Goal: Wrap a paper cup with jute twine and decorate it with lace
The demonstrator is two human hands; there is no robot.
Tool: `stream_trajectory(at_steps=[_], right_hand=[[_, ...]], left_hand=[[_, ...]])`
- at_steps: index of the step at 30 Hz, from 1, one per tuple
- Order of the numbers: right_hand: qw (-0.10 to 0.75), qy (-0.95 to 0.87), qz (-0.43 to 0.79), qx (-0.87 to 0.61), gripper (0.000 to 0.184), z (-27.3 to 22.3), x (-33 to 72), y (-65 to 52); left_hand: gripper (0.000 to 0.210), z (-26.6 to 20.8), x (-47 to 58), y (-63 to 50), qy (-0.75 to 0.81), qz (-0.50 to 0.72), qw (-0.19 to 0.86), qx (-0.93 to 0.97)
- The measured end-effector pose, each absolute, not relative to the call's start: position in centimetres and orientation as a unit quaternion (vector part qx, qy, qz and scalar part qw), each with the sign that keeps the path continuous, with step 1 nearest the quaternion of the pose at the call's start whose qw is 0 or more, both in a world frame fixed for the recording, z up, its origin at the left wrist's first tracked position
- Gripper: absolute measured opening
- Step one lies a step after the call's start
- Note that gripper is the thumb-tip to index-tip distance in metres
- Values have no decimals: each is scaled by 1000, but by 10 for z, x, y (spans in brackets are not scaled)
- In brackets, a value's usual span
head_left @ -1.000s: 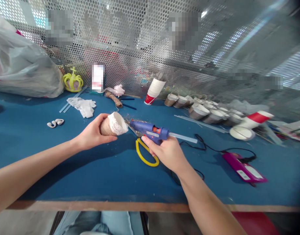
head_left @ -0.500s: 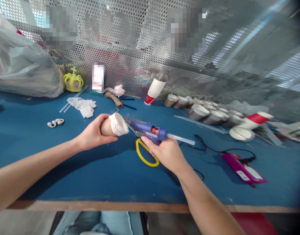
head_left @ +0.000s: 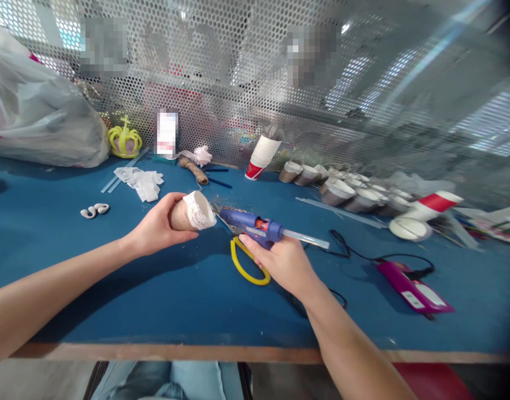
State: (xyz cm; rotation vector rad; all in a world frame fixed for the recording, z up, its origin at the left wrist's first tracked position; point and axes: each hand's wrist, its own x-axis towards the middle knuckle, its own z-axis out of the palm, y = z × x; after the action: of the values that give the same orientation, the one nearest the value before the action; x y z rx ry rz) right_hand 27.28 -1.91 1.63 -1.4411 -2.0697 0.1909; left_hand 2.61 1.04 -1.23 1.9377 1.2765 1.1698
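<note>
Head view: the left hand (head_left: 161, 229) has its grip wrapped around a twine-covered cup (head_left: 179, 218), fingers behind and thumb beneath, holding it tilted above the blue worktop (head_left: 163, 305) with its open mouth facing right. White lace (head_left: 194, 210) circles the cup's upper part. The right hand (head_left: 286, 260) has its grip closed around the handle of a blue glue gun (head_left: 246, 224), its nozzle pointing at the cup's rim; whether they touch, I cannot tell. A clear glue stick (head_left: 307, 239) juts from the gun's back. Yellow-handled scissors (head_left: 257, 280) lie beneath the gun, and a twine bundle (head_left: 192, 169) rests beyond the cup.
</note>
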Motion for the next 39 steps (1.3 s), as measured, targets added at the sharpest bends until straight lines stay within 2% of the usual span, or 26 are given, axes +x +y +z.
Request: stream_trajectory(at_steps=[23, 34, 39], right_hand=[[286, -778, 130, -545, 26, 20, 272, -22], [291, -776, 154, -538, 23, 22, 271, -25], [295, -759, 202, -544, 23, 27, 269, -27]], left_hand=[[62, -14, 22, 16, 475, 449, 175, 736], [61, -13, 21, 16, 478, 452, 157, 737], [61, -14, 21, 17, 478, 459, 159, 732]])
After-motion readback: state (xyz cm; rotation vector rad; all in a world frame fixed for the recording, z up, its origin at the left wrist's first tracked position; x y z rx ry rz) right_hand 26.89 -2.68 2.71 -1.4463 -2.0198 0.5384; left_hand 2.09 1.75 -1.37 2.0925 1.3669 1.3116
